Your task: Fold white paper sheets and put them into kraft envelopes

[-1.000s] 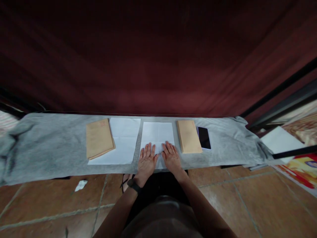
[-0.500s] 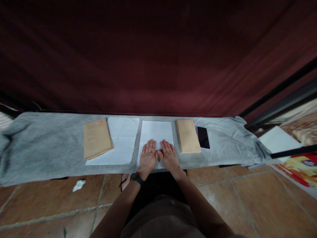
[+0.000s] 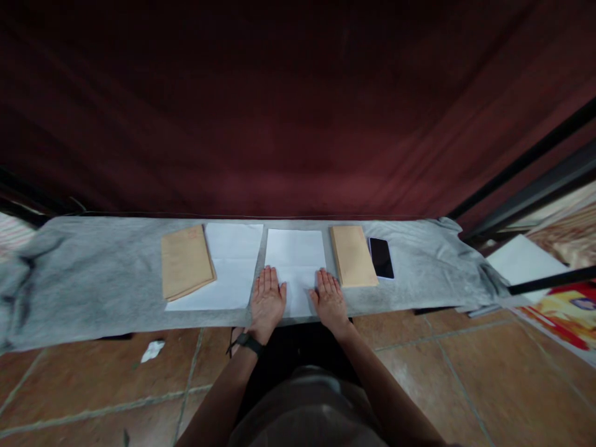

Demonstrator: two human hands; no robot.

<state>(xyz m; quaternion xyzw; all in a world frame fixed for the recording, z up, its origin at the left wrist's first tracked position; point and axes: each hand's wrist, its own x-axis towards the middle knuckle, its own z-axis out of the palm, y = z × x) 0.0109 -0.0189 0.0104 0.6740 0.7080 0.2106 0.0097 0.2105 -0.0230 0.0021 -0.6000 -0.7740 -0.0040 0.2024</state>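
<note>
A white sheet of paper (image 3: 296, 248) with a faint crease across its middle lies on the grey cloth straight in front of me. My left hand (image 3: 267, 299) rests flat, palm down, over its left edge, with the thumb out to the side. Over the lower right edge lies my right hand (image 3: 329, 299), also flat, fingers stretched forward. Neither hand holds anything. To the left, brown envelopes (image 3: 186, 262) lie partly on top of more white paper (image 3: 235, 267). Right of my right hand sits a stack of brown envelopes (image 3: 354, 256).
A phone (image 3: 382, 258) lies beside the right stack, its screen dark. Grey cloth (image 3: 102, 273) covers the narrow bench, and a dark red curtain (image 3: 298, 124) hangs behind it. On the tiled floor is a crumpled white scrap (image 3: 153, 351); a colourful package (image 3: 563, 313) is at the far right.
My hands have slid apart from the middle of the sheet, the left one to the left edge and the right one to the right edge. The crease now shows between them.
</note>
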